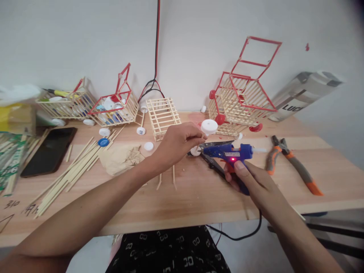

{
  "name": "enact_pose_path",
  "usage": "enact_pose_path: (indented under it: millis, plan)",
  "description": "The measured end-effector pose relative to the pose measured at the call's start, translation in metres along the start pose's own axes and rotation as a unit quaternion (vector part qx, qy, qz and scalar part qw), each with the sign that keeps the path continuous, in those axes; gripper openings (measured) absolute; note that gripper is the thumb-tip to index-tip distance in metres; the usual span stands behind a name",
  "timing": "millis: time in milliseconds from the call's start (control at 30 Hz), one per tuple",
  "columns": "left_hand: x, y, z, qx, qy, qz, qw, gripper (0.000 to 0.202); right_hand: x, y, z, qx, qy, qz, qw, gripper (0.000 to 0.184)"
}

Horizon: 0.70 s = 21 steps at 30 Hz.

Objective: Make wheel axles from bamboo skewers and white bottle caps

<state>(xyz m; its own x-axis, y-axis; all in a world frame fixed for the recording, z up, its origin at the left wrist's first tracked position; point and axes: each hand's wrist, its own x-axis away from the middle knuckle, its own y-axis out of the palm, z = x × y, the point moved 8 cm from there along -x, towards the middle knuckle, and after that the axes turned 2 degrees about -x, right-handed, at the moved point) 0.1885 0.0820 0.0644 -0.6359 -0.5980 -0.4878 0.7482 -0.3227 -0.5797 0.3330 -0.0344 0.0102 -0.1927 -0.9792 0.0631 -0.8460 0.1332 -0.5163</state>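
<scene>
My left hand [182, 141] is closed in a pinch on a short wooden stick, mostly hidden by the fingers. One white bottle cap [209, 126] shows above the fingertips and another white cap [195, 151] sits at the stick's lower end. My right hand [250, 176] grips a blue hot glue gun [227, 151] with a lit red light. Its nozzle points left and is close to the lower cap, though contact cannot be made out. Beneath the gun lies a black tool [213, 165], partly covered.
Pliers [295, 167] with orange-grey handles lie at right. Behind stand a red-trimmed stick cart [244, 98], a plain stick frame [163, 113] and two filled carts [113, 110]. Loose sticks [71, 174], a phone [49, 151] and crumpled paper [121, 159] lie left. A black cord [241, 238] hangs below the table edge.
</scene>
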Motion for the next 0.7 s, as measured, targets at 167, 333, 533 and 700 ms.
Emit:
enact_pose_path:
  millis: [167,333,533,700]
  plan:
    - [0.0001,-0.0009,-0.0008,0.003,-0.003,0.004,1.0,0.008,-0.0031,0.0021,0.0017,0.024,-0.004,-0.009,1.0,0.045]
    - [0.0003,-0.0012,-0.0002,-0.004,-0.002,0.004,1.0,0.008,-0.0034,0.0009,-0.0023,0.05,-0.016,-0.001,0.999,0.046]
    - [0.0003,-0.001,0.0002,-0.007,-0.001,0.0,1.0,0.008,-0.0036,-0.0004,-0.0044,0.076,-0.022,0.007,0.997,0.047]
    - [0.0004,-0.0011,0.0007,-0.005,0.001,0.001,1.0,0.006,-0.0043,-0.0012,-0.0012,0.106,-0.019,0.011,0.994,0.049]
